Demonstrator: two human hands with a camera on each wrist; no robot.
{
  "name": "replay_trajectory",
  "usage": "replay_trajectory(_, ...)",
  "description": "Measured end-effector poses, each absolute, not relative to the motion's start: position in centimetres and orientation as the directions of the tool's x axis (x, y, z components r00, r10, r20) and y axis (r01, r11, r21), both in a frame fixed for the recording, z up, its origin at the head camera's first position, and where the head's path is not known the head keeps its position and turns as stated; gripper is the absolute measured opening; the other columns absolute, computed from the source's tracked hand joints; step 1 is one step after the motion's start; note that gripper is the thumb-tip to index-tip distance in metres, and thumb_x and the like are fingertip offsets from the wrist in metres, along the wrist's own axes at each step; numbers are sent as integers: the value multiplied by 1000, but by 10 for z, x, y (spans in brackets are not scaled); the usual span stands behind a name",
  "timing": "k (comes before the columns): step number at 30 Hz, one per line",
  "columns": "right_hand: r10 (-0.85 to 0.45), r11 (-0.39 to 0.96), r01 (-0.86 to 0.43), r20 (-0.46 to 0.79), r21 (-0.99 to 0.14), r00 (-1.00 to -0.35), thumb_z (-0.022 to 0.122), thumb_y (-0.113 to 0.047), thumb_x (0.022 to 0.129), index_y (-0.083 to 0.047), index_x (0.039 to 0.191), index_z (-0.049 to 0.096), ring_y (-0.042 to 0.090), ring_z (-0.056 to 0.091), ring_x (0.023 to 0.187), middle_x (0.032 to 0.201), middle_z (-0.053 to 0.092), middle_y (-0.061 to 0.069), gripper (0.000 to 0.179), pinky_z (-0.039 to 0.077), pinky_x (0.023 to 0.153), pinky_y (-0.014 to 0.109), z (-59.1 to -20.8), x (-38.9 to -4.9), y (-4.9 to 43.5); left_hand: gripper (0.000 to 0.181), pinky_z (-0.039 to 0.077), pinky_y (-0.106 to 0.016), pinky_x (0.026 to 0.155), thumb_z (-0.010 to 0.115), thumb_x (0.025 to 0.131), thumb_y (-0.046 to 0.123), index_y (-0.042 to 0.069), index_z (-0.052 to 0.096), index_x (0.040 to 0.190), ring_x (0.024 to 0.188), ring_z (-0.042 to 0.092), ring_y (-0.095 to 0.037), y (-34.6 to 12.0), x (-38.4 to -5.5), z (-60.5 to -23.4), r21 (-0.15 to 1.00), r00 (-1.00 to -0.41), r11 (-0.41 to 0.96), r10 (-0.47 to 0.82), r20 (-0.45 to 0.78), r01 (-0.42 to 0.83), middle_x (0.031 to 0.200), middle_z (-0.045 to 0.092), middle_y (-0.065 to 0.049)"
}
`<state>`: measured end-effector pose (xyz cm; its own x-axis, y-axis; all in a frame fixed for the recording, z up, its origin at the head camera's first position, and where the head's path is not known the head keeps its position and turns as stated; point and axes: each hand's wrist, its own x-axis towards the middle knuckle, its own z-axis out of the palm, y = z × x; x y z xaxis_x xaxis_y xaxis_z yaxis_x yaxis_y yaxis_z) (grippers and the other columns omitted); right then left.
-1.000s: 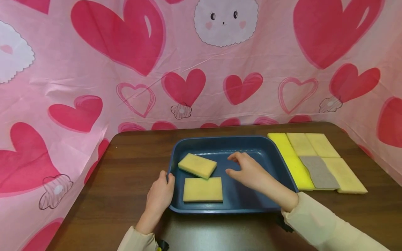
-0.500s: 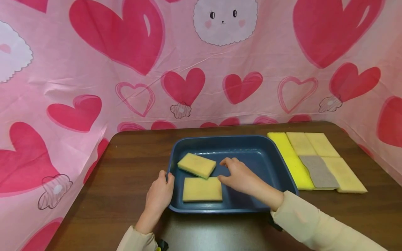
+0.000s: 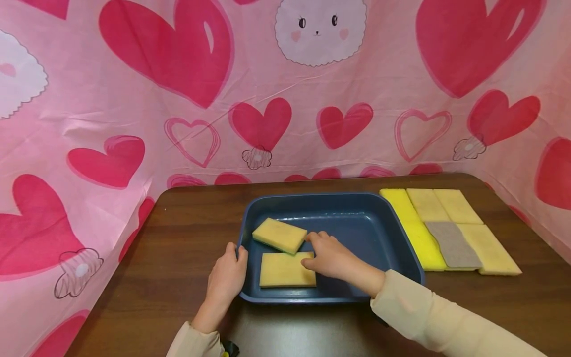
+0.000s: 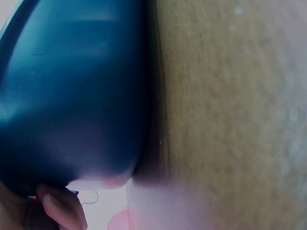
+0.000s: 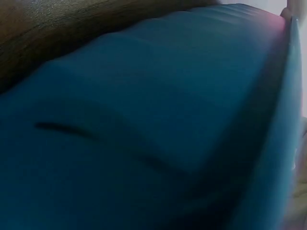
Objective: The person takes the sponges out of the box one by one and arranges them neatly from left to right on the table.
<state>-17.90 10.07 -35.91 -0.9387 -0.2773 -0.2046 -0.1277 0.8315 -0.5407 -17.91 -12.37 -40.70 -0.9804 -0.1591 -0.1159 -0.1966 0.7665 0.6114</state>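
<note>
A dark blue rectangular baking tray (image 3: 348, 295) stands on the table with two pale yellow sponges inside. One sponge (image 3: 278, 235) lies askew behind the other; the front sponge (image 3: 285, 270) lies square to the tray's near edge. My left hand (image 3: 226, 272) grips the tray's left rim, its fingers (image 4: 60, 209) also showing at the tray in the left wrist view. From the right, my right hand (image 3: 332, 255) reaches over the tray with fingers spread apart and holds nothing. Its thumb overlaps the front sponge's right end, and its fingertips are right by the back sponge's corner.
Right of the tray, several sponges lie side by side: bright yellow sponges (image 3: 412, 230), pale ones (image 3: 486, 248) and one with a grey face (image 3: 455, 244). The brown wooden table (image 3: 147, 267) extends left. A pink heart-patterned cloth (image 3: 303, 84) hangs behind.
My right hand has moved left and slightly down across the tray, up to the two sponges. The left hand, tray and sponges have stayed in place.
</note>
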Motion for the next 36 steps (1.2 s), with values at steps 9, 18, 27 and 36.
replay_trajectory(9, -290, 837, -143, -207, -528, -934, 69, -24, 84, 3, 133, 46, 37, 50, 117, 127, 51, 22, 61, 43, 94, 51, -367, -182, 94, 34, 33, -31, 52, 31, 99, 34, 4, 46, 96, 59, 48, -23, -124, -179, -407, 618, -981, 762, -156, -116, -195, 65, 40, -8)
replay_trajectory(18, -301, 826, -149, -204, -543, -931, 70, -24, 84, 4, 134, 46, 37, 48, 117, 130, 49, 23, 62, 41, 97, 52, -370, -184, 87, 34, 33, -31, 52, 31, 99, 35, 4, 47, 98, 59, 48, -22, -123, -179, -406, 621, -980, 759, -156, -122, -198, 65, 40, -8)
replay_trajectory(27, -294, 822, -133, -211, -554, -932, 71, -26, 84, 2, 137, 44, 39, 46, 119, 134, 46, 23, 66, 41, 98, 52, -376, -192, 84, 33, 33, -31, 52, 31, 100, 34, 5, 46, 97, 59, 48, -22, -123, -178, -406, 618, -983, 764, -151, -109, -186, 64, 40, -8)
replay_trajectory(36, -246, 828, -113, -175, -549, -953, 73, -24, 82, 3, 134, 46, 29, 45, 95, 114, 47, 21, 65, 43, 79, 43, -382, -198, 78, 33, 33, -31, 52, 31, 100, 34, 5, 46, 97, 59, 48, -22, -123, -178, -405, 619, -982, 762, -151, -117, -191, 64, 40, -8)
